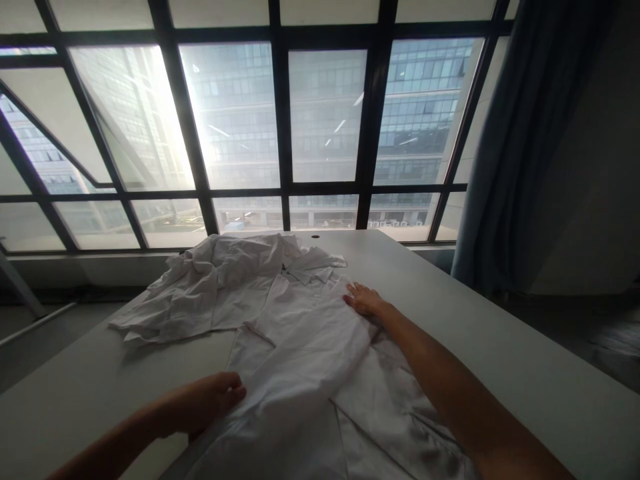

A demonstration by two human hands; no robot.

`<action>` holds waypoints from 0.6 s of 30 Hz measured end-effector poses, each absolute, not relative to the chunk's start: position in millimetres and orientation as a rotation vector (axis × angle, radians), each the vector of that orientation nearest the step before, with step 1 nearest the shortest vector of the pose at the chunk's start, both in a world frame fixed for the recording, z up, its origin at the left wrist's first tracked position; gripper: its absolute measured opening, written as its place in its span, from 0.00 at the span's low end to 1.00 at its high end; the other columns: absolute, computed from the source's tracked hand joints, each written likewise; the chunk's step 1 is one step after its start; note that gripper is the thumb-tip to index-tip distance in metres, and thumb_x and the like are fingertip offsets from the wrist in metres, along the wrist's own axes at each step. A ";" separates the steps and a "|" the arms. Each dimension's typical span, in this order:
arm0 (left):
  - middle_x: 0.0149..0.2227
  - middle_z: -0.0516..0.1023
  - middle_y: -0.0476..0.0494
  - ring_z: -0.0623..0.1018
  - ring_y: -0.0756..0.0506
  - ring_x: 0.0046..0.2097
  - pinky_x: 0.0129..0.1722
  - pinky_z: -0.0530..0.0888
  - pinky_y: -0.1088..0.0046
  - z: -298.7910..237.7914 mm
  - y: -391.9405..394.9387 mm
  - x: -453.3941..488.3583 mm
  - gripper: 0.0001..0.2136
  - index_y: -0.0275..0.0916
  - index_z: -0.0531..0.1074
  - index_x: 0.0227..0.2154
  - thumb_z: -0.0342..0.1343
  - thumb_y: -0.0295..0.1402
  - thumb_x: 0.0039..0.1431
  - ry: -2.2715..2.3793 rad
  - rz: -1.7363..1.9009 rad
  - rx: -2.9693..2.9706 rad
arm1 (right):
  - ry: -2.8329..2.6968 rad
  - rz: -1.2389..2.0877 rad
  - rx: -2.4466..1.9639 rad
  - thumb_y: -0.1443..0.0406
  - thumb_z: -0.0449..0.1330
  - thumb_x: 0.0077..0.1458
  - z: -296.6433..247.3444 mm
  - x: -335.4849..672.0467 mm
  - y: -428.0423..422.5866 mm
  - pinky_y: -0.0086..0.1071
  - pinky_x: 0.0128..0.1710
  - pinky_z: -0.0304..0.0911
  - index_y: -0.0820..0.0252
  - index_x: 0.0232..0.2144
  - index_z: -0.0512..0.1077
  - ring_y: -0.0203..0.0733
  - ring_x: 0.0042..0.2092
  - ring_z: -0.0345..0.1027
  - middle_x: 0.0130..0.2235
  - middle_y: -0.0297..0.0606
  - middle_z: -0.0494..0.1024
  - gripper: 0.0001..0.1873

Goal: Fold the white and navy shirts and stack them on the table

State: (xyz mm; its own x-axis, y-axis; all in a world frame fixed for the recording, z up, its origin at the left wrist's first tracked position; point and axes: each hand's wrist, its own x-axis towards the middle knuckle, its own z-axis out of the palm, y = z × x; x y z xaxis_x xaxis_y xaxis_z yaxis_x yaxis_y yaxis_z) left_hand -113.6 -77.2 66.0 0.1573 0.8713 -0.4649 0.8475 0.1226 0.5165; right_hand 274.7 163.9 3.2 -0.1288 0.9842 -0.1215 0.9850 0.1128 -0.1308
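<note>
A white collared shirt [310,347] lies spread on the table, running from near its middle towards me, with folds on the right side. My right hand [364,299] rests on the shirt's upper right part near the collar, fingers stretched out and flat. At the shirt's left edge, closer to me, my left hand [220,397] has its fingers curled in and closed on the cloth; part of its grip is hidden. Beyond the shirt, a heap of crumpled white garments [215,280] lies at the far left, touching the shirt's collar end.
The white table [500,347] stretches towards the window, with a small dark round hole [315,237] near its far end. Large black-framed windows [280,120] stand behind it, one pane tilted at the left. A blue-grey curtain [505,167] hangs at the right.
</note>
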 end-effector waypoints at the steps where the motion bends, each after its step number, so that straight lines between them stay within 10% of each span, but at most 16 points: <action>1: 0.31 0.74 0.47 0.73 0.44 0.35 0.30 0.66 0.74 67.5 -80.4 -114.0 0.23 0.40 0.73 0.34 0.55 0.56 0.49 1.682 0.023 1.749 | 2.323 -0.282 2.068 0.45 0.38 0.66 4.3 273.7 161.8 0.52 0.67 0.35 0.55 0.71 0.40 0.50 0.71 0.34 0.72 0.43 0.37 0.38; 10: 0.27 0.75 0.46 0.76 0.44 0.32 0.31 0.72 0.72 72.6 -87.8 -112.1 0.26 0.38 0.73 0.31 0.66 0.55 0.37 1.326 0.538 1.199 | 2.322 -0.261 2.100 0.44 0.38 0.65 5.3 277.3 157.9 0.49 0.67 0.36 0.57 0.71 0.39 0.49 0.71 0.37 0.72 0.44 0.42 0.41; 18: 0.33 0.81 0.46 0.80 0.41 0.37 0.35 0.74 0.71 72.9 -105.5 -114.8 0.20 0.42 0.76 0.42 0.63 0.40 0.42 1.616 0.081 1.689 | 2.440 -0.203 2.105 0.46 0.38 0.66 1.4 281.0 160.9 0.43 0.67 0.42 0.61 0.71 0.44 0.48 0.70 0.43 0.71 0.45 0.49 0.39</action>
